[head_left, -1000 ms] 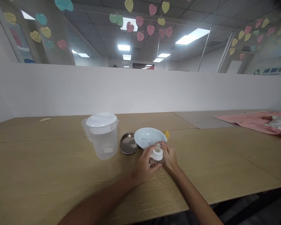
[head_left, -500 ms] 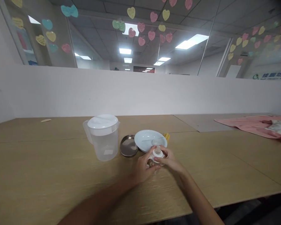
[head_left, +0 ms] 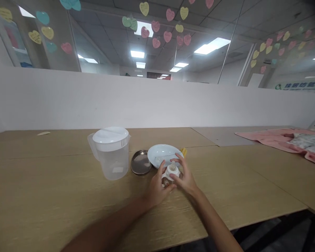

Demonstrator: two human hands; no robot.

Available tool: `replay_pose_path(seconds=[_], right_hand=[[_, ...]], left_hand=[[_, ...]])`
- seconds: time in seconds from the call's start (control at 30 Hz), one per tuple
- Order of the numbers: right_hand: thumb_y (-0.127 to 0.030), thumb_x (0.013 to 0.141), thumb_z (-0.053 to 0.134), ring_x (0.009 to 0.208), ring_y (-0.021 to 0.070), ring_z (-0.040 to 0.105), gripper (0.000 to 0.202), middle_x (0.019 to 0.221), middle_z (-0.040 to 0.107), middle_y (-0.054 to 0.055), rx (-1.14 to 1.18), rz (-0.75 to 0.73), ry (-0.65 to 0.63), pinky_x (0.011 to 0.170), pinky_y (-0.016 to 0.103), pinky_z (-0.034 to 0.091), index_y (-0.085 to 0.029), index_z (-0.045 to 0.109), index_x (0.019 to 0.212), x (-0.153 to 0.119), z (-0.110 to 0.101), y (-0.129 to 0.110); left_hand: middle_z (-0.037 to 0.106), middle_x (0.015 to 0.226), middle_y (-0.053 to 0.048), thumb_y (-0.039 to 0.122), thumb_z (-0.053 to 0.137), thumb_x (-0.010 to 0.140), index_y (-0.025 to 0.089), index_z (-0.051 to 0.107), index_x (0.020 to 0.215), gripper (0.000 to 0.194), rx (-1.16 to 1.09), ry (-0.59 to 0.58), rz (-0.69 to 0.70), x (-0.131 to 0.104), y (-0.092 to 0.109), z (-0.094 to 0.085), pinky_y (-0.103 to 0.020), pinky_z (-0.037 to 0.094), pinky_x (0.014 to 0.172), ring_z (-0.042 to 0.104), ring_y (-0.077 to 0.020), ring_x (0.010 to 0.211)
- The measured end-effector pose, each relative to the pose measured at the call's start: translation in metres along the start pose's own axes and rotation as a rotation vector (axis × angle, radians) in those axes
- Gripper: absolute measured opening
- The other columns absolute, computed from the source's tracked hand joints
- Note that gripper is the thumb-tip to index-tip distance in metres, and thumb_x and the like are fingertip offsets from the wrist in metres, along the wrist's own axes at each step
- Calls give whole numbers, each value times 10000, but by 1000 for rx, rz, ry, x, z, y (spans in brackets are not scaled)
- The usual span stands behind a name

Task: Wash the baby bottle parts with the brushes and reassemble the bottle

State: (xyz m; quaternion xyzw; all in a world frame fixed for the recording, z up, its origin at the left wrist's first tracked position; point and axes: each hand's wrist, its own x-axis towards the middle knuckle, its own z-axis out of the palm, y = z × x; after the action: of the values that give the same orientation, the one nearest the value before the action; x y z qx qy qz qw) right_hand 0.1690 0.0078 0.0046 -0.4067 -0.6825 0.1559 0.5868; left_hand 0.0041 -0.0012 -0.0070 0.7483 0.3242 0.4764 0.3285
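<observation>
The left hand (head_left: 157,187) and right hand (head_left: 187,179) partly cover the bottle (head_left: 173,172); its lower contents are too small to identify. The near part of the bowl (head_left: 159,149) is obscured by the hands. The bowl overlaps the right edge of the metal tray (head_left: 140,163) and part of a yellow item (head_left: 184,151), type indeterminate. Pink cloth (head_left: 267,136): cut off at the right edge. Heart-shaped notes (head_left: 144,8): writing illegible. Both forearms: cut off at the bottom edge.

Bare left hand (head_left: 156,188) (right hand (head_left: 186,178) likewise)
</observation>
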Motion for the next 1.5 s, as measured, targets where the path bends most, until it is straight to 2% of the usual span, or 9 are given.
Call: replay_pose_path(seconds=[0.1,0.23,0.4,0.7,0.83,0.97,1.03,1.3,1.5], right_hand=[[-462,759,595,1195,268,479,785,1250,551,110,30,-32,-43,1030,447,338,-210,257,1422,0,-2,0],[-515,830,456,1149,287,516,564,1165,604,106,117,-52,-5,1010,463,349,-208,458,1304,3,-10,8],[-492,767,592,951,254,610,417,1023,657,101,0,-12,-88,873,403,459,-189,633,1051,-3,0,6],[-442,640,727,551,119,535,528,793,617,13,276,252,477,497,255,457,-180,545,1061,27,1,-21],[-450,646,720,610,130,556,473,829,621,20,266,234,276,539,261,473,-182,571,1006,43,-9,-37],[-430,671,702,785,181,595,359,875,649,25,76,218,-137,697,293,494,-193,616,926,26,-8,-48],[-413,667,704,771,179,593,358,865,647,13,19,232,-201,688,289,492,-203,598,937,14,-4,-49],[-379,687,684,748,188,602,259,827,644,28,-46,144,-98,676,296,491,-196,619,858,17,8,-46],[-445,626,733,737,193,619,324,825,671,51,-52,99,260,653,309,510,-190,647,807,42,-2,-59]], left_hand=[[544,1298,-111,223,701,704,220,210,1434,880,37,2,4,0,-1,-1,-384,456,956,544,-234,1152],[518,1324,-106,221,694,709,223,204,1435,876,45,-19,10,0,-4,0,-396,433,988,503,-237,1200],[525,1310,-108,241,679,731,226,185,1436,862,16,-35,23,-1,-6,1,-344,498,893,544,-214,1139],[566,1234,-93,289,720,674,219,454,1266,653,318,76,57,-3,7,-4,-435,423,967,516,-270,1137],[582,1207,-85,284,718,674,210,473,1243,624,319,71,84,-2,6,-4,-416,436,948,525,-264,1120],[572,1228,-108,311,717,681,191,426,1290,685,321,79,92,-1,2,-2,-438,435,954,522,-279,1135],[563,1246,-111,310,708,691,192,400,1312,703,320,72,96,-2,-1,-1,-447,429,964,516,-280,1149],[556,1266,-110,299,708,696,192,386,1326,716,299,62,74,-1,-5,0,-454,427,973,515,-281,1154],[566,1261,-83,329,706,709,215,398,1319,693,297,47,97,-2,-1,0,-421,433,968,518,-262,1145]])
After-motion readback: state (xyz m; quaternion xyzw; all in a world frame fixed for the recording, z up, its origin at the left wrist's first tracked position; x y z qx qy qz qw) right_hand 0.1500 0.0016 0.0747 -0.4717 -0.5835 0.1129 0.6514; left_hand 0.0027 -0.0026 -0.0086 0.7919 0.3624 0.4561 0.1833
